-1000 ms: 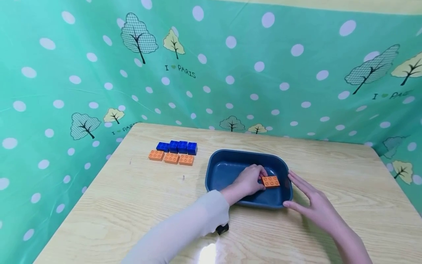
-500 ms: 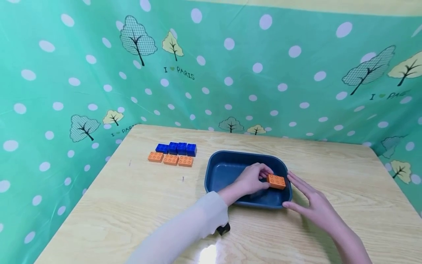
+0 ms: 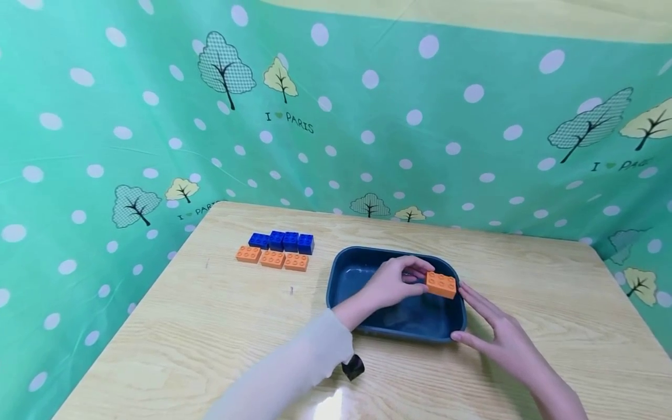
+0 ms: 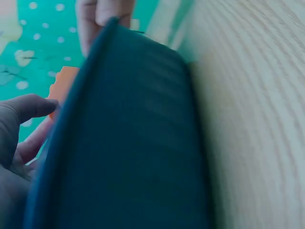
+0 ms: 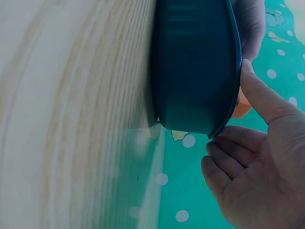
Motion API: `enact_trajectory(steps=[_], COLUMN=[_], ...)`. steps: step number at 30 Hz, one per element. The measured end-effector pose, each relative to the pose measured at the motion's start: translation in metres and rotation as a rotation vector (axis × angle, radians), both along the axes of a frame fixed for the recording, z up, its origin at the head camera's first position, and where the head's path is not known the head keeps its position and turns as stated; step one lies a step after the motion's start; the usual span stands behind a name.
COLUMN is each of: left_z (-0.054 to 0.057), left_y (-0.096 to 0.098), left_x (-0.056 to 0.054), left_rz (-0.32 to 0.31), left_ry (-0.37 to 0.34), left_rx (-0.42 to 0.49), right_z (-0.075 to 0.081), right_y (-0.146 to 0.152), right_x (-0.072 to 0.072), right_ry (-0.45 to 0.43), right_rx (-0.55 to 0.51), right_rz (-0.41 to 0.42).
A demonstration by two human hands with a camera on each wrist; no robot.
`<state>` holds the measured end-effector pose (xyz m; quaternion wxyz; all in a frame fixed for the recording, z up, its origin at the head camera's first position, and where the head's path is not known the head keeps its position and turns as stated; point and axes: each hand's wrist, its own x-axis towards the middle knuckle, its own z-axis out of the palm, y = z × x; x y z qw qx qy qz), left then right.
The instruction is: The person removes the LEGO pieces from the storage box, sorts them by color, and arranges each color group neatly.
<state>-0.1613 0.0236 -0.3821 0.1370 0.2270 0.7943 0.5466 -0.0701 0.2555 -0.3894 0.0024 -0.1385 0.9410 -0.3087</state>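
Observation:
My left hand [image 3: 391,284] pinches an orange toy building brick [image 3: 441,284] between thumb and fingers. The brick, studs up, is above the right end of a dark blue plastic tub [image 3: 415,318]. From the left wrist view, part of the brick [image 4: 65,83] shows past the tub's rim, beside the thumb. My right hand [image 3: 501,335] touches the tub's right end, its thumb at the near corner and its straight fingers farther back along the rim. In the right wrist view the thumb of that hand [image 5: 267,157] lies on the tub's rim.
Left of the tub, three orange bricks [image 3: 273,259] lie in a row, with several blue bricks [image 3: 283,241] just behind. A small black object [image 3: 353,367] shows beside the left sleeve. A green dotted cloth [image 3: 315,151] hangs behind the wooden table [image 3: 210,326].
My left hand has raised the orange brick from the tub's floor and shifted it slightly right, toward the right end. The right hand stays at the tub's end.

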Motion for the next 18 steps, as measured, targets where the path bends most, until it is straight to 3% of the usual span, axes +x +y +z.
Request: enact_trajectory(steps=[11,18], left_z=[0.034,0.048], left_y=[-0.048,-0.097], left_x=[-0.003,-0.007], left_rz=[-0.017,0.103], left_ry=[-0.022,0.004], left_rx=[0.178,0.199], right_z=[0.001,0.001], right_y=[-0.002,0.000], right_x=[0.000,0.001], right_ry=[-0.028,-0.011], right_rx=[-0.006,-0.016], right_rz=[-0.017,-0.014])
